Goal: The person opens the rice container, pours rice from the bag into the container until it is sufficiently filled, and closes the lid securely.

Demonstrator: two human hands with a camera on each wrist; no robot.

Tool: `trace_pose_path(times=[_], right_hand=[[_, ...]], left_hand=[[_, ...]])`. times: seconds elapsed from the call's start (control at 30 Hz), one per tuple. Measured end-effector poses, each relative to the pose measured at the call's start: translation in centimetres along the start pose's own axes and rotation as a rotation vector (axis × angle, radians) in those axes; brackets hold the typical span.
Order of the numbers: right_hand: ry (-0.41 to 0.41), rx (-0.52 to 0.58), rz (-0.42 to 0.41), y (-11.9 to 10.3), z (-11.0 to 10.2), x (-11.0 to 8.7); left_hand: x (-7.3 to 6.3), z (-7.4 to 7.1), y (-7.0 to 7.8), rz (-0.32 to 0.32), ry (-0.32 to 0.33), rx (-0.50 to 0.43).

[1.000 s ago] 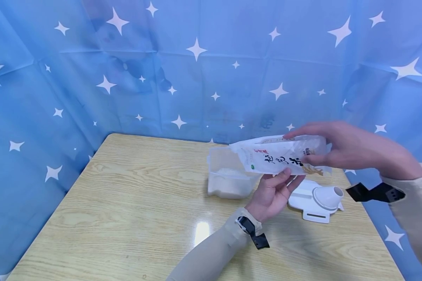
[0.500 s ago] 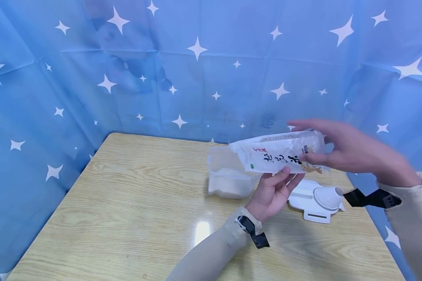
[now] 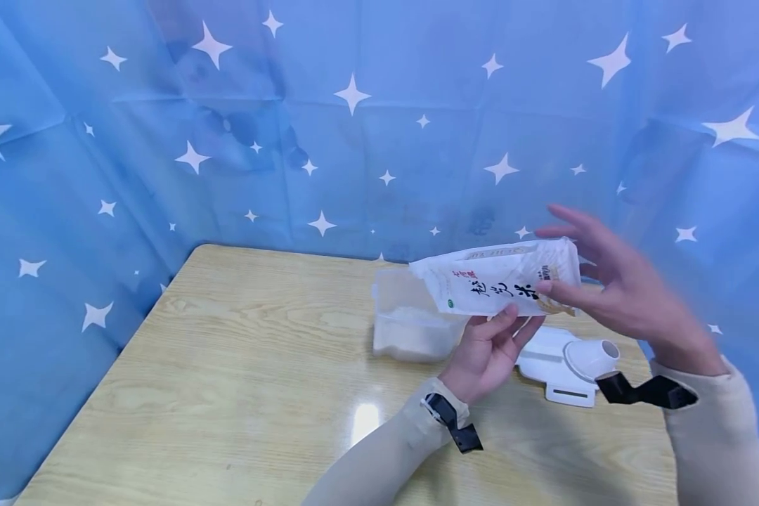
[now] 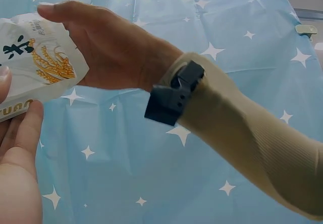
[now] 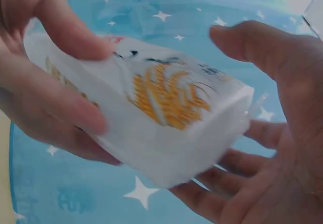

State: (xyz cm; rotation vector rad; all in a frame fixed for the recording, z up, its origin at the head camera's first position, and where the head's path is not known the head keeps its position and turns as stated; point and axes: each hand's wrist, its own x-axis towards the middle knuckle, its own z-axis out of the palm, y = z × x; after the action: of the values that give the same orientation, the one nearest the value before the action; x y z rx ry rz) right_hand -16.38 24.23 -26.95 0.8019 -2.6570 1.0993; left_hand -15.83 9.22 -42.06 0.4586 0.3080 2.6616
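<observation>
A white rice bag [image 3: 500, 281] with dark lettering and a golden grain print is tilted, its mouth end over a translucent container [image 3: 411, 344] with white rice inside. My left hand [image 3: 483, 355] grips the bag from below, thumb on its printed face. Beside the bag's bottom end, my right hand [image 3: 632, 295] is spread with fingers apart. In the right wrist view the right thumb [image 5: 242, 40] stands off the bag, while the other fingers extend along its far underside. The left wrist view shows the bag's bottom corner [image 4: 55, 67] between both hands.
A white plastic lid [image 3: 547, 355] with a round spout-like cup [image 3: 594, 358] lies on the wooden table [image 3: 228, 393], right of the container. A blue curtain [image 3: 278, 140] with white stars hangs behind and around the table. Each wrist carries a black strapped device.
My right hand has shifted slightly left and its fingers have lifted and spread beside the bag's bottom end. The left hand and bag stay nearly in place.
</observation>
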Motion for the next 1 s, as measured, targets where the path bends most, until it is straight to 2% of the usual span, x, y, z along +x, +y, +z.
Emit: trace_pose_path(times=[0.1,0.3,0.33,0.53,0.73,0.8,1.0], right_hand=[[0.074,0.086,-0.004,0.3,0.8,-0.7],[0.201,0.425,0.029,1.1,2.4,-2.0],[0.215,0.450,0.043,1.2,2.7,-2.2],[0.261,0.460,0.110,1.7,3.7,-2.7],[0.306,0.561,0.108,2.0,4.1,-2.5],[0.309,0.575,0.112,2.0,4.1,-2.5],[0.308,0.561,0.123,2.2,3.8,-2.1]], left_hand=[[-0.2,0.0,0.0,0.010,0.010,0.005],[-0.3,0.2,-0.2,0.021,0.022,0.018],[-0.3,0.2,-0.2,0.020,0.024,0.016],[-0.2,0.2,-0.2,0.024,0.034,0.030],[-0.1,0.0,-0.1,0.019,0.034,0.031],[-0.2,0.0,-0.1,0.010,0.035,0.025],[-0.3,0.1,-0.2,0.003,0.006,0.087]])
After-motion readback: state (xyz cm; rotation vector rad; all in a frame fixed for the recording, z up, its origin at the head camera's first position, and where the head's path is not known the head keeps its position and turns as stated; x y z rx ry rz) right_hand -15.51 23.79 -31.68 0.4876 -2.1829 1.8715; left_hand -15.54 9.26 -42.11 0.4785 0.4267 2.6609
